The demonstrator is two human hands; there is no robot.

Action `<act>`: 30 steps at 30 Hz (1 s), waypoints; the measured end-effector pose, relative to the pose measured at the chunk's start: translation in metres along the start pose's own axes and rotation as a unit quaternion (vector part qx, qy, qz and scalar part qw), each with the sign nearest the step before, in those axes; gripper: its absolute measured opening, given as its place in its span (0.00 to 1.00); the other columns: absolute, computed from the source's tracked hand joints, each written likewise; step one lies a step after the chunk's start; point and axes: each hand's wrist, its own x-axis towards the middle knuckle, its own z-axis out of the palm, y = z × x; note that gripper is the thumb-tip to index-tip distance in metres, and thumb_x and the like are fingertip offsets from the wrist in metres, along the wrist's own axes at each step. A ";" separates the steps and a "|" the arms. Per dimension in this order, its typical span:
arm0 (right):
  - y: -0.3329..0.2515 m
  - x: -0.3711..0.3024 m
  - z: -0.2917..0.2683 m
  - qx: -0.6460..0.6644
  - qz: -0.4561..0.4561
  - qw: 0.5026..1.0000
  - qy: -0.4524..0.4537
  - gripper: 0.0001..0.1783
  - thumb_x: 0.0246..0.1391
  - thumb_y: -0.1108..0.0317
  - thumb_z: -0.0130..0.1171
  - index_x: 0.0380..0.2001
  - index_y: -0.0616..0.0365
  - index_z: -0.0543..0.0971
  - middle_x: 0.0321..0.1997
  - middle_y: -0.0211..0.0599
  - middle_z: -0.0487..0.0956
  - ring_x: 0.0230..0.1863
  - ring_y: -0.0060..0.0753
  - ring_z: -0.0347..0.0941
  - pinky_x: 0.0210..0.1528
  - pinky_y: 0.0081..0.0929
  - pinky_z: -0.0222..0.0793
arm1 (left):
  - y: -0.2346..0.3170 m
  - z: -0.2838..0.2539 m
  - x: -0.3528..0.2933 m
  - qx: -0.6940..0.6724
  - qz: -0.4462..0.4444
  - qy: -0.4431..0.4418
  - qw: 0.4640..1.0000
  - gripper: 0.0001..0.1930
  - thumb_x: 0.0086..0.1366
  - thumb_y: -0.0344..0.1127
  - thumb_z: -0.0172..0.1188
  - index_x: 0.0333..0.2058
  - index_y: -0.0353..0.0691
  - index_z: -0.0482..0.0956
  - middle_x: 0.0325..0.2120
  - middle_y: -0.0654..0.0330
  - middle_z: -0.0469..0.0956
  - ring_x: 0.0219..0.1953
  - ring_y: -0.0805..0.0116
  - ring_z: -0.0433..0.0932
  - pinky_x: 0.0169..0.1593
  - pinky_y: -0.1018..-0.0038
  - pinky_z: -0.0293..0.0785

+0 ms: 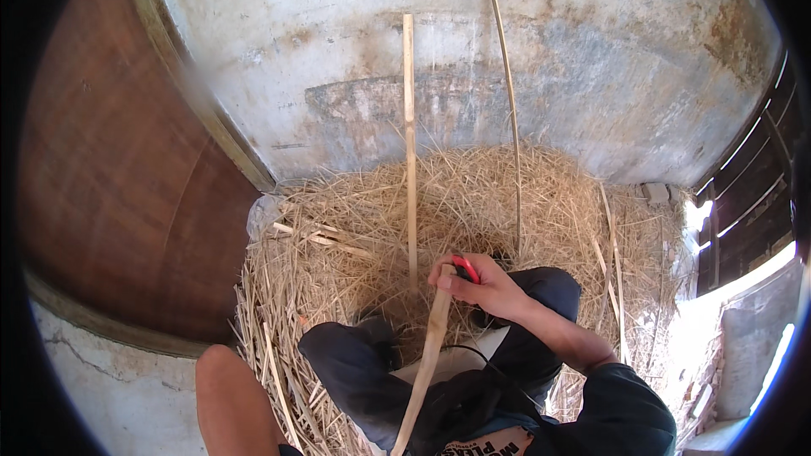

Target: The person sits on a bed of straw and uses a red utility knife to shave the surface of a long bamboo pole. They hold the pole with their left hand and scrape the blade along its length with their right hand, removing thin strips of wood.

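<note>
My right hand (475, 280) is closed at the upper end of a pale bamboo strip (431, 346), with the thumb against it. In the same fist sits a tool with a red and black handle (464, 267); its working end is hidden. The strip slants down between my legs past the lower edge. Only my bent left arm (238, 405) shows at the lower left; the left hand is out of view.
Straw and shavings (473, 186) cover the floor around my crossed legs. Two long bamboo strips (410, 143) stand upright toward the stained wall (338, 51). More strips (615, 262) lie at the right. A brown wooden panel (127, 160) fills the left side.
</note>
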 end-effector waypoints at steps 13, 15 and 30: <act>0.004 -0.007 0.005 0.057 0.020 0.998 0.025 0.13 0.78 0.62 0.54 0.47 0.59 0.83 0.33 0.24 0.79 0.27 0.14 0.70 0.32 0.18 0.67 | 0.008 -0.004 -0.015 0.098 -0.020 0.041 0.994 0.36 0.71 0.67 0.56 0.57 0.36 0.73 0.52 0.43 0.77 0.57 0.47 0.74 0.62 0.53 0.69; -0.004 -0.008 0.000 0.065 0.005 0.997 0.043 0.12 0.77 0.64 0.53 0.47 0.59 0.83 0.33 0.24 0.78 0.26 0.14 0.68 0.29 0.17 0.64 | 0.007 -0.014 -0.031 0.169 -0.062 0.078 0.981 0.36 0.72 0.67 0.56 0.57 0.36 0.73 0.52 0.42 0.76 0.57 0.47 0.74 0.63 0.52 0.68; -0.103 0.025 -0.137 0.157 -0.223 0.919 0.284 0.16 0.73 0.56 0.58 0.47 0.59 0.80 0.20 0.21 0.69 0.15 0.09 0.52 0.18 0.15 0.45 | 0.021 -0.071 -0.226 0.331 -0.619 -0.108 0.704 0.52 0.41 0.61 0.87 0.59 0.32 0.77 0.53 0.49 0.84 0.60 0.48 0.80 0.68 0.55 0.70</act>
